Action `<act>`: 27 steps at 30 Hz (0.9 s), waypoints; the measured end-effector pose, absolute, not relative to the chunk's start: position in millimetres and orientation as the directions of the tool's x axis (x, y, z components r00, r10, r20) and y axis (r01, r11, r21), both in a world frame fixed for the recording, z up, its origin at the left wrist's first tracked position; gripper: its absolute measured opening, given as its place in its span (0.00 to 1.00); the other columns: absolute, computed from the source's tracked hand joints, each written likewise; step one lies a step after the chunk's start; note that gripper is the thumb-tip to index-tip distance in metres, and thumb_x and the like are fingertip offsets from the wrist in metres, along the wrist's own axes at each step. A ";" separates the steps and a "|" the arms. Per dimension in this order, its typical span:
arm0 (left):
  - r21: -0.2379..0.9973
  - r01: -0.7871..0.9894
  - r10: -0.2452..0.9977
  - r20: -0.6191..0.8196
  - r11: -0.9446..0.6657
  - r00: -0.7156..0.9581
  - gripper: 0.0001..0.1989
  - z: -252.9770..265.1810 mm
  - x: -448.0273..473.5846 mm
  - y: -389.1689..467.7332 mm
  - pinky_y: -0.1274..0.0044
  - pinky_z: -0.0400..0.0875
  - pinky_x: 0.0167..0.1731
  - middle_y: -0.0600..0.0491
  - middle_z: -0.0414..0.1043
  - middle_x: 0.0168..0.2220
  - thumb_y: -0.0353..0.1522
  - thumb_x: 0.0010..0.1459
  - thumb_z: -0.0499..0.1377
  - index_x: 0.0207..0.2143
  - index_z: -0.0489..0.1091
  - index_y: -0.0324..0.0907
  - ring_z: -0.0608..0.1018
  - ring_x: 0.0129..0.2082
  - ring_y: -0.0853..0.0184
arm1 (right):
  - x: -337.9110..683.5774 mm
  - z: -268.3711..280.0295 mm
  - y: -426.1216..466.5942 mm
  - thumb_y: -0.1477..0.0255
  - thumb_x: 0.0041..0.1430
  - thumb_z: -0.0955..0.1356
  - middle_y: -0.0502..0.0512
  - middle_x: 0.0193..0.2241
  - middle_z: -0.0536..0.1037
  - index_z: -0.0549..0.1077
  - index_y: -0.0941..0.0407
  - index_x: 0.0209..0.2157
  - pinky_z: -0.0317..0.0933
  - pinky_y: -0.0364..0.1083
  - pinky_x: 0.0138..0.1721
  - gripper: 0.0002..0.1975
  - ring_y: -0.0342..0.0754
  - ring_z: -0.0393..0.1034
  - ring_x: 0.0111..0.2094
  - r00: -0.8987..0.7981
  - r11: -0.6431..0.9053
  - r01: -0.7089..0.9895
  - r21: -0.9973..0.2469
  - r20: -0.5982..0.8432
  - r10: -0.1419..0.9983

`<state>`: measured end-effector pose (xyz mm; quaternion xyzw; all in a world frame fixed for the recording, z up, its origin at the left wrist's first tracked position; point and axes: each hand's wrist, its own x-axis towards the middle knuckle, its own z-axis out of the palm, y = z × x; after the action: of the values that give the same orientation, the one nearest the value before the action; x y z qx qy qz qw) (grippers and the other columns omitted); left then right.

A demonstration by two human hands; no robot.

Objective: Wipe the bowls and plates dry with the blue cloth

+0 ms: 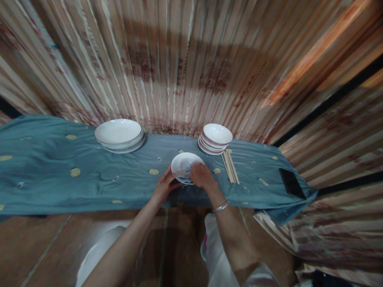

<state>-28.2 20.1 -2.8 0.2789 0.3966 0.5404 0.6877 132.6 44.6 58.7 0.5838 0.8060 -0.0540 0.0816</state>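
Observation:
A white bowl (178, 164) is tilted toward me above the front half of the covered table. My left hand (165, 182) grips its left rim, thumb on the near side and fingers underneath. Inside the bowl, on its right, is my right hand (200, 174), with the fingers curled down against the inner wall. Bluish marks show beside those fingers; whether they are a pattern on the bowl or something held, I cannot make out. A silver bangle (222, 206) circles my right wrist.
A stack of white plates (119, 132) stands at the back left, and a stack of white bowls (218, 134) at the back right. Several chopsticks (230, 167) lie beside the bowls. A black phone (291, 183) rests near the right end of the teal tablecloth (89, 187). Curtains (167, 71) hang behind.

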 end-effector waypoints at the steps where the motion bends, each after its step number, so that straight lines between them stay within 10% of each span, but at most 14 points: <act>1: 0.816 -0.516 0.965 -0.243 0.260 0.100 0.33 -2.7 -28.3 20.0 0.66 0.81 0.39 0.46 0.66 0.63 0.34 0.46 0.70 0.56 0.71 0.46 0.69 0.60 0.47 | 133.4 60.3 43.7 0.75 0.67 0.59 0.73 0.48 0.78 0.77 0.69 0.47 0.61 0.51 0.54 0.18 0.58 0.72 0.52 -0.308 0.314 0.949 -0.005 -0.217 0.926; 15: 0.837 -0.476 0.959 -0.275 0.272 0.065 0.36 -5.0 -27.3 20.8 0.78 0.76 0.29 0.47 0.73 0.57 0.36 0.42 0.71 0.57 0.71 0.46 0.78 0.42 0.62 | 132.7 54.4 47.6 0.79 0.64 0.62 0.57 0.43 0.82 0.80 0.58 0.40 0.63 0.44 0.46 0.14 0.50 0.75 0.45 -0.538 0.412 0.788 -0.456 -0.186 0.822; 27: 0.810 -0.519 0.960 -0.264 0.275 0.097 0.33 -11.1 -30.4 21.4 0.68 0.79 0.41 0.46 0.74 0.56 0.36 0.45 0.71 0.56 0.72 0.46 0.76 0.53 0.55 | 109.7 31.8 56.6 0.78 0.67 0.57 0.65 0.60 0.70 0.71 0.61 0.55 0.56 0.52 0.64 0.20 0.50 0.62 0.63 -0.464 0.439 0.787 -0.433 0.052 0.884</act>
<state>-30.4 21.4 -11.1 0.2728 0.4042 0.5368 0.6885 109.7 56.6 31.8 0.4991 0.8372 -0.1772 -0.1365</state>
